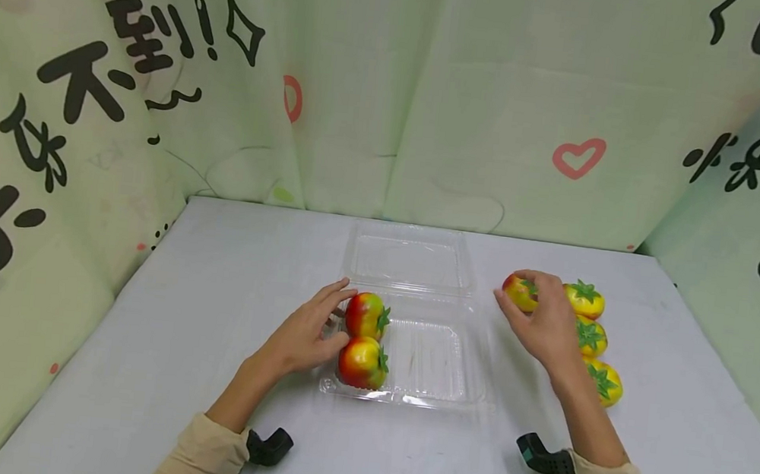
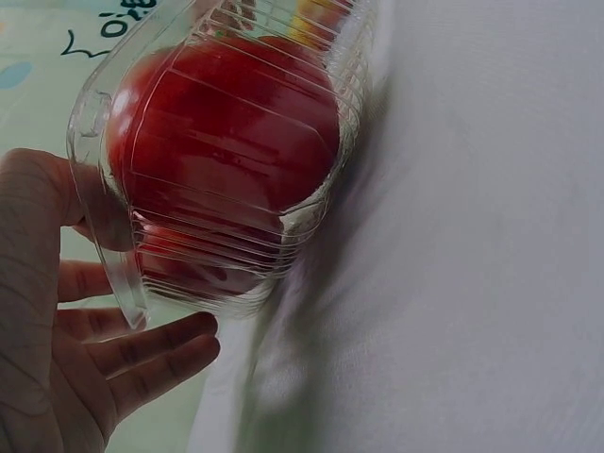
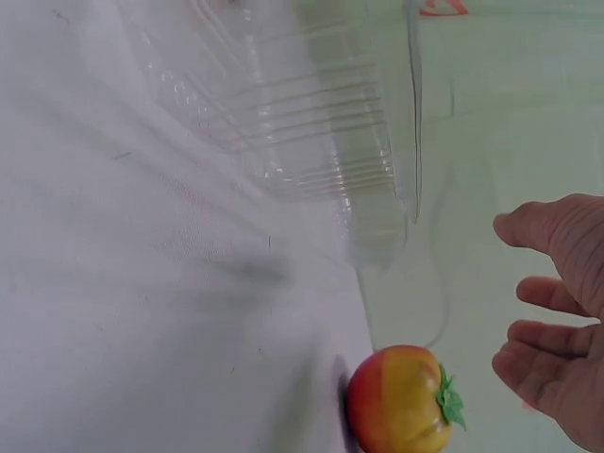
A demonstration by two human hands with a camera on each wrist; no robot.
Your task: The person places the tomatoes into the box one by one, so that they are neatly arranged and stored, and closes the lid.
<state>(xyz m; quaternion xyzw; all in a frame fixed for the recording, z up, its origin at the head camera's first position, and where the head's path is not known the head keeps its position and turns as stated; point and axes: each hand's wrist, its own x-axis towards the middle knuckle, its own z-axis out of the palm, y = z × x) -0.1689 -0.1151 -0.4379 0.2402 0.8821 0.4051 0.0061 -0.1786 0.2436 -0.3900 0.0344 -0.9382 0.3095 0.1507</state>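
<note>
Two red-and-yellow persimmons [image 1: 362, 363] with green leafy tops sit along the left side of a clear plastic clamshell box [image 1: 419, 399]. My left hand [image 1: 305, 337] is at the box's left wall, fingers spread. In the left wrist view its thumb overlaps the clear rim [image 2: 87, 142], with the other fingers outside the box. To the right, my right hand [image 1: 546, 322] hovers over another persimmon [image 1: 518, 290], fingers loosely bent and apart. The right wrist view shows this persimmon [image 3: 401, 401] on the table, with a gap to the fingers.
Several more persimmons [image 1: 592, 336] stand in a column right of my right hand, partly hidden by it. The box's clear lid [image 1: 412, 259] lies folded back toward the far table edge. A pale green printed curtain [image 1: 488, 110] surrounds the white table [image 1: 227, 253]. Black wrist bands [image 1: 270, 448] sit at both cuffs.
</note>
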